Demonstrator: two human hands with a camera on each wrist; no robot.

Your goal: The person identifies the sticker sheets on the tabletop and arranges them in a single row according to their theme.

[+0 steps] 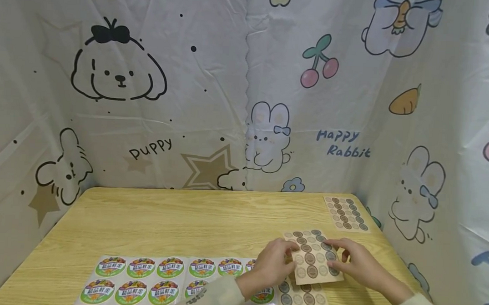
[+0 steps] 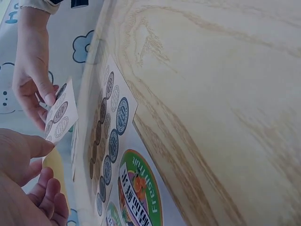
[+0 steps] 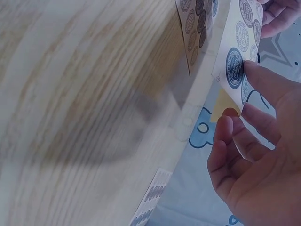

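A sheet of round stickers [image 1: 311, 260] in brown, cream and grey-blue is held up off the table between both hands. My left hand [image 1: 273, 263] pinches its left edge with thumb and fingers. On the opposite edge, my right hand [image 1: 356, 262] grips it, the thumb on the printed face in the right wrist view [image 3: 268, 136]. Below it, a second sheet of the same round stickers [image 1: 297, 300] lies on the table, partly covered by the raised one. To the left, fruit label sheets [image 1: 140, 277] reach under my left forearm.
Another sheet of round stickers [image 1: 346, 214] lies at the far right corner of the wooden table [image 1: 192, 223]. A printed cloth [image 1: 215, 78] hangs behind the table and along its sides.
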